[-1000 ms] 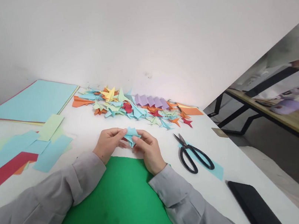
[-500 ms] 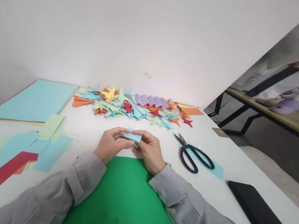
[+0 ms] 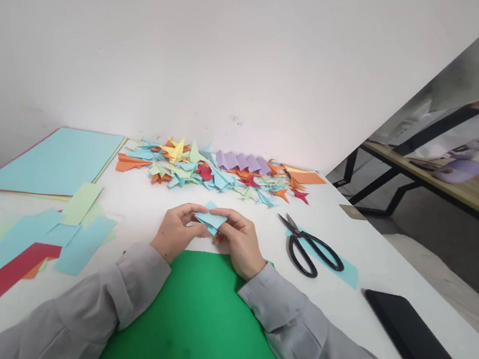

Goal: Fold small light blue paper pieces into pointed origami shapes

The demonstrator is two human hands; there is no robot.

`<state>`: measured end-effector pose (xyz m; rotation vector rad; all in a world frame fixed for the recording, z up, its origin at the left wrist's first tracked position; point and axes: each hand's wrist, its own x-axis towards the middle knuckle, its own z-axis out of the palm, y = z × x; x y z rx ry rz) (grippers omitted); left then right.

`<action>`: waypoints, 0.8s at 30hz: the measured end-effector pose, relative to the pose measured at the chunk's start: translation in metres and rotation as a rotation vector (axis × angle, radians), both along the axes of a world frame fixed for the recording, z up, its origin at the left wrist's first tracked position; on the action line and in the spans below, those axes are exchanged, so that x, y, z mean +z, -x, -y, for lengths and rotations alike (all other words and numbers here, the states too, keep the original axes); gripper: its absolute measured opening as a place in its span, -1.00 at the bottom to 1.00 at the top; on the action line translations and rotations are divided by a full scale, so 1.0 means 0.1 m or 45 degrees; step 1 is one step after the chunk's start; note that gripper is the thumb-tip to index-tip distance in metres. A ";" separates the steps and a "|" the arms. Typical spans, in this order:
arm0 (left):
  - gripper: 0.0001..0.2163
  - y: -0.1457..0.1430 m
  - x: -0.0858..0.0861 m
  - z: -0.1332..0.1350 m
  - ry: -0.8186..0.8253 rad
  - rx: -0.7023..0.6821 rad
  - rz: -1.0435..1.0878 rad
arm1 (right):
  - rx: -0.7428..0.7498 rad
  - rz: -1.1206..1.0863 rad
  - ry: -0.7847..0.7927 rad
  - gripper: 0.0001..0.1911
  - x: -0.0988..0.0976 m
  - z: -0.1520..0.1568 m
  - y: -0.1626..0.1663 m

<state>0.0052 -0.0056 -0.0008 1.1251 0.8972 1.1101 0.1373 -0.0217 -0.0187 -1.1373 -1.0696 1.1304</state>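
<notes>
No legible text or labels anywhere.

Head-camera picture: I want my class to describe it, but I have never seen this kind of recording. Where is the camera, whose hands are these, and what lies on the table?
There is no machine here. The camera sits on a person's head and looks forward and down, so the two grey-sleeved arms entering from the bottom are that person's own. The left hand and the right hand pinch one small folded light-blue paper between their fingertips, at the far edge of a green sheet. On the white table lie black scissors to the right, a heap of folded paper shapes in many colours by the wall, cut paper strips and a stack of large sheets at the left, and a flat black object at the near right.
</notes>
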 end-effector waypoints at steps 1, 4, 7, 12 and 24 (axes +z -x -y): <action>-0.75 0.00 -0.01 0.00 -0.002 0.008 0.003 | 0.004 -0.002 0.003 -0.78 0.00 0.00 0.00; -0.81 -0.01 -0.02 -0.01 -0.008 0.024 0.011 | 0.025 0.012 -0.002 -0.78 0.01 0.01 0.00; -0.88 -0.02 -0.02 -0.02 -0.047 0.075 0.015 | 0.058 0.050 -0.023 -0.80 0.02 0.02 0.01; -0.86 0.00 -0.05 -0.04 -0.081 0.096 -0.018 | 0.054 0.109 -0.056 -0.77 0.04 0.03 0.03; -0.85 -0.02 -0.06 -0.02 -0.102 0.044 -0.098 | 0.036 0.152 -0.093 -0.83 0.05 0.05 0.04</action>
